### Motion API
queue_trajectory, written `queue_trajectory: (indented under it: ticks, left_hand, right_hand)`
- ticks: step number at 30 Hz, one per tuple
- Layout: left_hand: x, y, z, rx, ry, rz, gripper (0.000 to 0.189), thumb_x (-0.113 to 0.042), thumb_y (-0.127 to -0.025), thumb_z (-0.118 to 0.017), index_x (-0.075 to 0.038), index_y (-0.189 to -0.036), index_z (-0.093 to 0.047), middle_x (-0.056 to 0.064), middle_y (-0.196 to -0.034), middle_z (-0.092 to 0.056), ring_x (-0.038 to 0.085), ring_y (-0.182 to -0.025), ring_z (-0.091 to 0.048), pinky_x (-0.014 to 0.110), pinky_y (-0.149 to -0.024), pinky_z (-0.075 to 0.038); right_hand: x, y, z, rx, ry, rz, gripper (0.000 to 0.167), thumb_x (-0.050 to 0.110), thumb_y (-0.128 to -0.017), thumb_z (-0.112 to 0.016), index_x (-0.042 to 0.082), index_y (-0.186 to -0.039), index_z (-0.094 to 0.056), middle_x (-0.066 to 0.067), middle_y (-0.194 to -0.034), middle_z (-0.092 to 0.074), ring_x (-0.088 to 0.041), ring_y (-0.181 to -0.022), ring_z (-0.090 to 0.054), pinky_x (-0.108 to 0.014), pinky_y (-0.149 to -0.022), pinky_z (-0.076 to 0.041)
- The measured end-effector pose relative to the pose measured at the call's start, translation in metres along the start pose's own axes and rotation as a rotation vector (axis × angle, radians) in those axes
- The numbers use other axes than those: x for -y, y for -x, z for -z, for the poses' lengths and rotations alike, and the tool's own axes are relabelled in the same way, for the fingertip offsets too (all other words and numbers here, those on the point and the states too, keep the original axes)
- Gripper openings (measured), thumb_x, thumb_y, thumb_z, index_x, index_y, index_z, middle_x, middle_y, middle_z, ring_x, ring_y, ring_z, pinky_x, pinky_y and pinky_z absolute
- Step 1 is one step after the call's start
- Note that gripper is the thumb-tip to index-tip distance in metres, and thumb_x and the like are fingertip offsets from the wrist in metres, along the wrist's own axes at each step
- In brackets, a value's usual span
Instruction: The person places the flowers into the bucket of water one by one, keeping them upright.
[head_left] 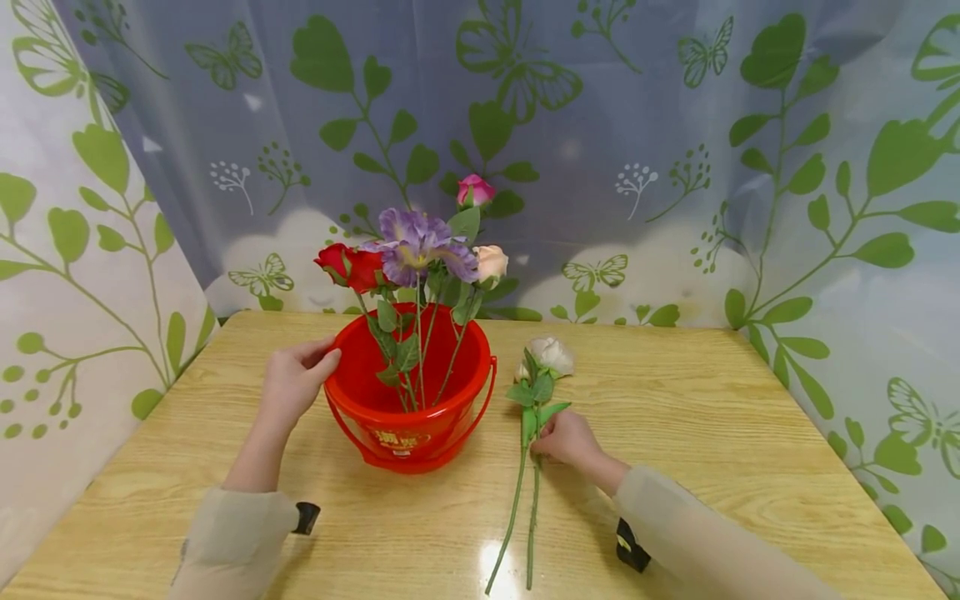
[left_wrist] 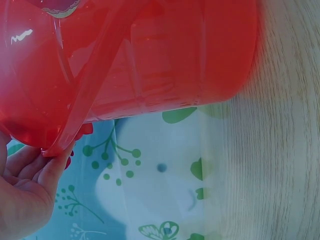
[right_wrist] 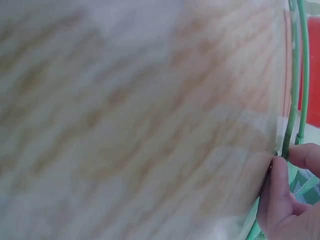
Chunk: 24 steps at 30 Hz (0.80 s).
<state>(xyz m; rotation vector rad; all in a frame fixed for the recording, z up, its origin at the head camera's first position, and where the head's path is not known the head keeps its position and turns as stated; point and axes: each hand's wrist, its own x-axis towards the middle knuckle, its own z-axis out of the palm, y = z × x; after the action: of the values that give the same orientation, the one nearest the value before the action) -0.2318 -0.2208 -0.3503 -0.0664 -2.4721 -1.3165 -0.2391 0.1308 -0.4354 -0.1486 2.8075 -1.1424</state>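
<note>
My left hand (head_left: 294,382) grips the left rim of a red plastic bucket (head_left: 457,437), thumb outside. In the left wrist view its fingers (left_wrist: 47,172) hold the rim beside the handle's end. Artificial flowers stand in the bucket: red roses (head_left: 360,268), a purple iris (head_left: 420,246), a peach rose (head_left: 491,264) and a pink rose (head_left: 475,190). To the bucket's right, a white rose (head_left: 555,357) lies beside another pale bloom (head_left: 522,374), partly hidden by leaves. My right hand (head_left: 572,440) pinches a green stem (right_wrist: 293,90) below the leaves, between thumb and fingertips.
Everything stands on a wood-grain table (head_left: 675,400). A curtain (head_left: 570,150) printed with green leaves and butterflies hangs behind its far edge and along both sides. The bucket's handle (head_left: 491,400) hangs down at the front. Dark straps (head_left: 632,546) show near both sleeves.
</note>
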Motion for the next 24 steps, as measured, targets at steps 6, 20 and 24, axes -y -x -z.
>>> queue_trajectory:
  ticks: [6, 20, 24]
  left_hand:
    - [0.001, 0.000, 0.000, -0.003, -0.006, 0.001, 0.035, -0.015, -0.087, -0.055, 0.007, -0.113, -0.057, 0.023, -0.104, -0.059, 0.031, -0.095, -0.057, 0.039, -0.077, -0.048]
    - [0.001, -0.001, 0.000, -0.003, -0.011, 0.010, 0.035, -0.016, -0.087, -0.055, 0.007, -0.114, -0.057, 0.023, -0.104, -0.059, 0.031, -0.095, -0.057, 0.040, -0.077, -0.048]
    - [0.000, 0.000, 0.000, -0.003, -0.015, 0.011, 0.035, -0.016, -0.087, -0.055, 0.007, -0.114, -0.057, 0.023, -0.104, -0.059, 0.031, -0.095, -0.057, 0.040, -0.077, -0.048]
  right_hand:
    - [-0.003, -0.003, 0.002, 0.017, -0.153, -0.111, 0.022, -0.001, -0.063, -0.067, 0.008, -0.050, -0.051, 0.001, -0.045, -0.049, -0.008, -0.038, -0.047, -0.020, -0.040, -0.042]
    - [-0.010, -0.004, 0.018, 0.164, -0.607, -0.226, 0.017, -0.008, -0.077, -0.057, -0.016, -0.092, -0.054, -0.005, -0.068, -0.059, -0.010, -0.058, -0.057, -0.020, -0.052, -0.049]
    - [-0.009, -0.005, 0.020, 0.154, -0.672, -0.255, 0.022, -0.009, -0.079, -0.055, -0.017, -0.099, -0.048, -0.007, -0.070, -0.059, -0.009, -0.056, -0.057, -0.018, -0.052, -0.048]
